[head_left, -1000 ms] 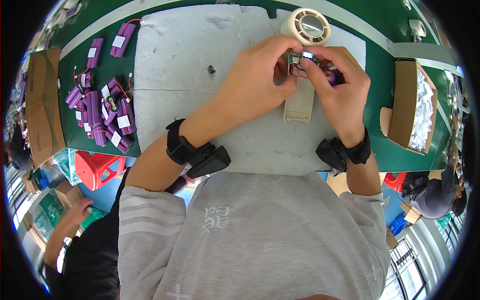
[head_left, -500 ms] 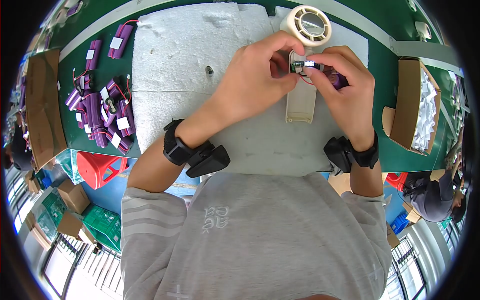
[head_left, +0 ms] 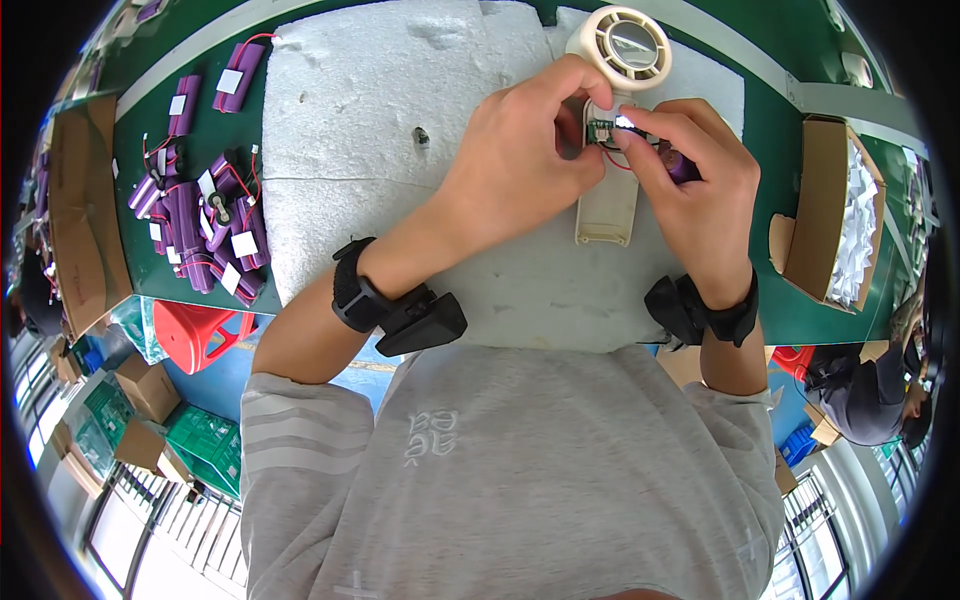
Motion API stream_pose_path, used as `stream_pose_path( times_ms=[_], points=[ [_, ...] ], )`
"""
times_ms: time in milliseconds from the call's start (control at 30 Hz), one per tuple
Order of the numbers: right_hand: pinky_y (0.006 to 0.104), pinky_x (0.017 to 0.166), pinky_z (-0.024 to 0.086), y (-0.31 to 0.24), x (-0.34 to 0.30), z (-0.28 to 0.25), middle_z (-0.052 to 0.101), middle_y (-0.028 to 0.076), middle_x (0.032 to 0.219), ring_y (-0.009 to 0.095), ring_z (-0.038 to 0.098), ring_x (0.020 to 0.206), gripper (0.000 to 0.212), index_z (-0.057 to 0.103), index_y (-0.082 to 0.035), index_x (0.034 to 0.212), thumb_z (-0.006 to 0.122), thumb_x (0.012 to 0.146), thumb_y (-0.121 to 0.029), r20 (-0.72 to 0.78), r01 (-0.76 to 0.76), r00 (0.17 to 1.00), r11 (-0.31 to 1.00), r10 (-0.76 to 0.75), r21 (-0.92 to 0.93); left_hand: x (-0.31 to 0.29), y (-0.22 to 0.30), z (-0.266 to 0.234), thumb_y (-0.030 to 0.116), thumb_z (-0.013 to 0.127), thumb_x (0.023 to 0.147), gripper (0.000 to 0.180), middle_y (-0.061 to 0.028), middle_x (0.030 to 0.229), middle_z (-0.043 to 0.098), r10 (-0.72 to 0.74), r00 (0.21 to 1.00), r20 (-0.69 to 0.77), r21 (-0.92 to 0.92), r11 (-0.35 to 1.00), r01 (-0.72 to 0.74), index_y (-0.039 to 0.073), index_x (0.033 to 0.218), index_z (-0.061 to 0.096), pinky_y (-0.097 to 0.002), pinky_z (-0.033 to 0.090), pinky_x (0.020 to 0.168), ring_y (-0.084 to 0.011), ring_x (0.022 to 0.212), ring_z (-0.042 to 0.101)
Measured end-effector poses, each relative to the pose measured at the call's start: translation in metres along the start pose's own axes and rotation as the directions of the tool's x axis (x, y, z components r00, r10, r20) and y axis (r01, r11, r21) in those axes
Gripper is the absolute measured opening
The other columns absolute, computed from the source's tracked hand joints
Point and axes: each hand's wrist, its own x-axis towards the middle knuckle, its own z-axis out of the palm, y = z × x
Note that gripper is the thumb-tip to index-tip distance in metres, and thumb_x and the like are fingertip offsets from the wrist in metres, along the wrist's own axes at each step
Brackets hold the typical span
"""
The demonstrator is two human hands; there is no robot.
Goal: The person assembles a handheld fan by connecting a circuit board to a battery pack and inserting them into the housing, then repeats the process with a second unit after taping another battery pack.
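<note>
A cream handheld fan lies with its handle open on the foam pad, its round head at the far end. A small green circuit board with a lit white part sits at the top of the handle. My left hand curls its thumb and forefinger around the left side of the fan's neck, gripping it. From the right, my right hand pinches the lit end of the board between thumb and forefinger. A purple battery is partly hidden under my right hand, and a red wire runs near the board.
White foam sheets cover the middle of the green table. Several purple battery packs with wires are heaped at left. An open cardboard box with white pieces stands at right; another cardboard box is at far left.
Both hands and the fan's head have shifted slightly to the right. The right fingertips cover a little more of the lit part; both grips stay the same.
</note>
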Motion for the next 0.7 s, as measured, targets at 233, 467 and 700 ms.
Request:
stream_pose_path(
  times_ms=[233, 467, 700],
  points=[
    [0.0226, 0.055, 0.045, -0.002, -0.001, -0.001, 0.063, 0.006, 0.085, 0.011, 0.057, 0.062, 0.017, 0.070, -0.004, 0.094, 0.073, 0.077, -0.003, 0.027, 0.003, 1.000, 1.000, -0.002, -0.024, -0.001, 0.002, -0.002, -0.003, 0.065, 0.074, 0.033, -0.0030, 0.091, 0.062, -0.066, 0.996, 0.056, 0.005, 0.998, 0.066, 0.008, 0.103, 0.054, -0.0256, 0.049, 0.068, -0.0105, 0.073, 0.059],
    [0.0220, 0.054, 0.044, -0.004, -0.001, -0.001, 0.063, 0.006, 0.084, 0.011, 0.056, 0.061, 0.018, 0.070, -0.004, 0.095, 0.071, 0.078, -0.002, 0.032, -0.012, 0.999, 0.998, 0.014, -0.057, 0.000, 0.001, -0.004, -0.001, 0.066, 0.074, 0.034, -0.0030, 0.091, 0.062, -0.059, 0.996, 0.065, 0.002, 0.998, 0.059, 0.008, 0.105, 0.055, -0.0256, 0.049, 0.068, -0.0111, 0.074, 0.060],
    [0.0217, 0.052, 0.042, -0.009, -0.001, -0.001, 0.062, 0.005, 0.083, 0.009, 0.052, 0.058, 0.017, 0.069, -0.004, 0.095, 0.071, 0.078, -0.002, 0.057, -0.013, 0.998, 0.995, 0.019, -0.098, 0.003, -0.005, -0.015, -0.002, 0.065, 0.080, 0.026, -0.0056, 0.092, 0.065, 0.014, 0.989, 0.146, -0.069, 0.998, -0.004, 0.006, 0.105, 0.061, -0.0272, 0.051, 0.069, -0.0144, 0.079, 0.064]
  ],
)
